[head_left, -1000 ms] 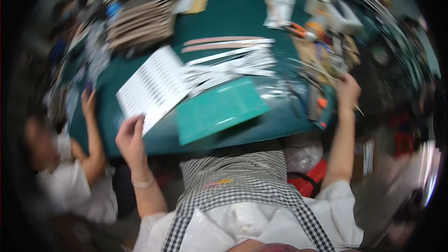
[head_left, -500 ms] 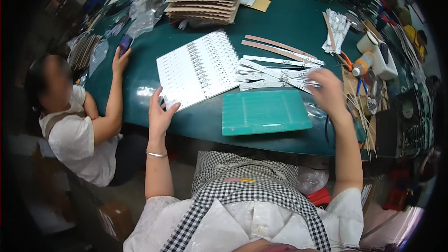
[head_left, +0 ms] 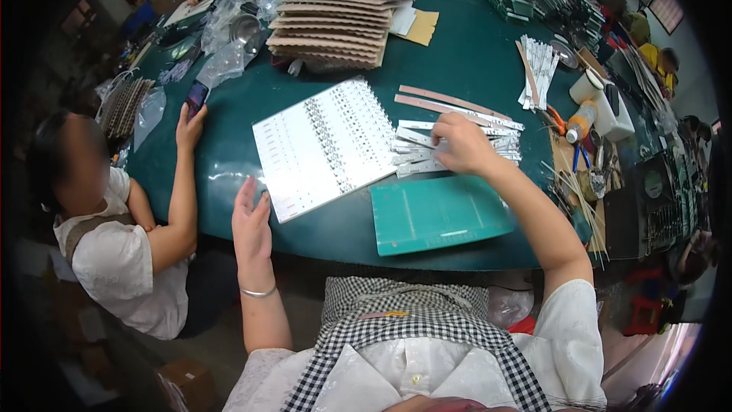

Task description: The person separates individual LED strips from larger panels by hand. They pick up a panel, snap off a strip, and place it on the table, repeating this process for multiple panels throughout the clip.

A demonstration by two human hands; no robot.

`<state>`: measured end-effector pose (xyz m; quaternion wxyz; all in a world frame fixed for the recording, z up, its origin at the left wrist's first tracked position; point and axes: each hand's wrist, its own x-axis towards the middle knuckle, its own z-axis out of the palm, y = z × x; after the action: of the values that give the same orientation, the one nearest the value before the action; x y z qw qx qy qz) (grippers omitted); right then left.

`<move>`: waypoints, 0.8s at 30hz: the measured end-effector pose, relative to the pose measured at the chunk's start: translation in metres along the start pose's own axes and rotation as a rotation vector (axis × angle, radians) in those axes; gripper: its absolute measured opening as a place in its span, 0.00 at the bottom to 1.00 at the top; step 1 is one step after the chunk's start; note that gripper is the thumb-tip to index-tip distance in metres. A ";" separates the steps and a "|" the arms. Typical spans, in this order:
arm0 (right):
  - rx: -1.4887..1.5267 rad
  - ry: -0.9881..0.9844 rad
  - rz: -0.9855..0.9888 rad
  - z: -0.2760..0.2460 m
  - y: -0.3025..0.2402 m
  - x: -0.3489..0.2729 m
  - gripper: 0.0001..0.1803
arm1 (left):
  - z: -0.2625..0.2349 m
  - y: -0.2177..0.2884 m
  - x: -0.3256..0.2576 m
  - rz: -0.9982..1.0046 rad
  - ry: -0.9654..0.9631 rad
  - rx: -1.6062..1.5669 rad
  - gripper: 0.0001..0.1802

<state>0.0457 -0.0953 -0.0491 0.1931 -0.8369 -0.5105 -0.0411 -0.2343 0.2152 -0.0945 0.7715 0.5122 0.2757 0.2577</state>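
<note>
Apron point(head_left: 412, 320) in black-and-white check sits nearest. Left hand point(head_left: 253, 221) has a wide grip beside the near-left edge of a white dotted panel point(head_left: 313, 149). A green tray-like piece point(head_left: 442, 217) lies near the tabletop point(head_left: 457, 42) edge. Beyond, the right hand point(head_left: 467, 145) curls narrowly over white strips point(head_left: 419, 168); whether its grip holds one, I cannot tell. Farther stands a stack of brown sheets point(head_left: 335, 27).

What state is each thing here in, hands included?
White board: lying flat
White strips: loosely piled, overlapping
Green slab: lying flat
Brown sheets: stacked
Phone: held in co-worker's hand
Left hand: open, beside the white board
Right hand: curled over the white strips; hold unclear
</note>
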 end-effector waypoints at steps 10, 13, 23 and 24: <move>0.145 -0.347 0.492 0.073 -0.010 0.124 0.23 | -0.013 0.013 0.001 -0.134 0.010 -0.100 0.34; 0.180 -0.375 0.408 0.086 -0.002 0.138 0.23 | -0.021 0.012 -0.002 -0.167 0.061 -0.248 0.34; 1.214 -0.248 0.400 0.051 -0.044 0.154 0.21 | -0.024 0.026 -0.009 -0.013 -0.046 -0.426 0.26; 1.244 -0.209 0.313 0.049 -0.043 0.153 0.20 | -0.019 0.026 -0.009 0.046 -0.048 -0.375 0.24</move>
<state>0.0745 0.0685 -0.0412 0.5948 -0.6329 -0.3269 0.3725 -0.2565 0.2302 -0.0747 0.8537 0.3716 0.1925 0.3100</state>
